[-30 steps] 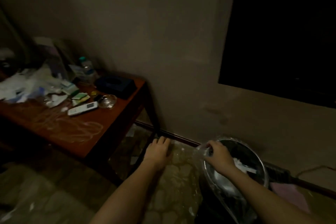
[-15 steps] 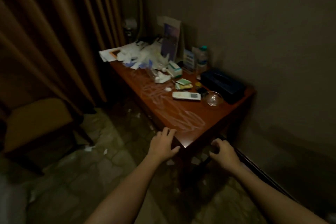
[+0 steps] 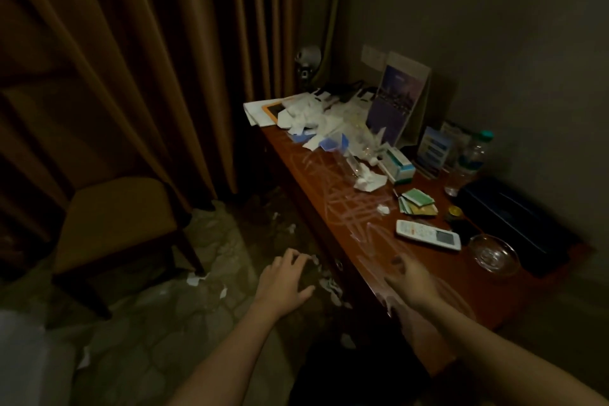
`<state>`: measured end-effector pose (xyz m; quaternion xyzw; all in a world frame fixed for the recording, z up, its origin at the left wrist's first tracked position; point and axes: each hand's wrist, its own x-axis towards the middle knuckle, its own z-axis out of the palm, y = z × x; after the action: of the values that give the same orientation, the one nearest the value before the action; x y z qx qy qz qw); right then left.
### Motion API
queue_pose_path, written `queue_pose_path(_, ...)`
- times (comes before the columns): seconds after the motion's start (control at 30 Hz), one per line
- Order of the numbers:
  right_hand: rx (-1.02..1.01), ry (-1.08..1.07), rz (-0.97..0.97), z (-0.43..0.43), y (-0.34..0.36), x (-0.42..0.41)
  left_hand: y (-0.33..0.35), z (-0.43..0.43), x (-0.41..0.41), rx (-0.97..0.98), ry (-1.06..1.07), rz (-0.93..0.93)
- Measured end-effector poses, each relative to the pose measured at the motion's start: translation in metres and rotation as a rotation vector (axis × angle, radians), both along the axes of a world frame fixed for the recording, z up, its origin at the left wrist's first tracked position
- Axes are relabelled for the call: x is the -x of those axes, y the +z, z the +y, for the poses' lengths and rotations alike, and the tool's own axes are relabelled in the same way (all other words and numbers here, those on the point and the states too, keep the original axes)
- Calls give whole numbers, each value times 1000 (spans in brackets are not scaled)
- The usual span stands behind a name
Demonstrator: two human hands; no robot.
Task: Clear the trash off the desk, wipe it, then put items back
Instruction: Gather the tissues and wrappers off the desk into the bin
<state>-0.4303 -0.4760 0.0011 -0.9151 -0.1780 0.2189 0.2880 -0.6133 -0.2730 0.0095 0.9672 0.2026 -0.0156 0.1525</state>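
Note:
A reddish wooden desk point(image 3: 333, 204) with white smears runs along the wall. At its far end lies a pile of crumpled white paper and plastic trash point(image 3: 316, 119). Another crumpled tissue point(image 3: 369, 180) and a tiny scrap point(image 3: 383, 209) lie mid-desk. My left hand point(image 3: 285, 280) hovers empty over the floor beside the desk, fingers spread. My right hand point(image 3: 412, 280) is blurred above the desk's near edge, fingers apart, holding nothing.
On the desk: a white remote point(image 3: 427, 235), glass ashtray point(image 3: 493, 255), black tissue box point(image 3: 514, 224), green sachets point(image 3: 417, 203), water bottle point(image 3: 471, 155), small box point(image 3: 397, 165), upright brochure point(image 3: 397, 99). A chair point(image 3: 122, 224) stands at left by brown curtains. Paper scraps point(image 3: 197, 278) litter the floor.
The view swung from the lined bin on the floor to the desk. My right hand let go of the bin liner and now reaches over the desk's near edge.

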Motion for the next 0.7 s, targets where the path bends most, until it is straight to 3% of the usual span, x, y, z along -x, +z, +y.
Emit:
queue_pose_path(0.23,-24,-53,-41,100,-35,-93,-8,104,-71,19,18,88)
queue_pose_path(0.37,63,-46,-118,143,-41,-147,-5,163,-119,31,30,111)
queue_pose_path(0.53,309,88,-146,170,-45,-184,-22,211,-158,30,-16,171)
queue_pose_path(0.7,346,-48,-180,188,-59,-197,-31,269,-231,38,-129,141)
